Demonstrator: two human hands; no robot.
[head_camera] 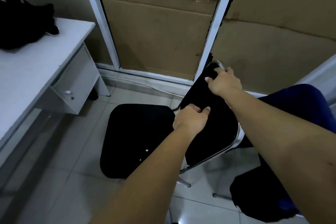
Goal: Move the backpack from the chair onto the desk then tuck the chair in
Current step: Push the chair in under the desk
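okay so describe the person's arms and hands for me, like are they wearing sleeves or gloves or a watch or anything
Both forearms are bare all the way to the bottom of the picture: no sleeves show. The left hand and right hand wear no gloves, and no watch, bracelet or ring is visible. The fingernails that show are short and plain. A small dark mark sits on the right forearm near the picture's right edge.

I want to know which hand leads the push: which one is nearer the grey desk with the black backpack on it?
Left. The left hand grips the black chair backrest at its desk-side edge; the right hand holds the far top corner, farther from the grey desk.
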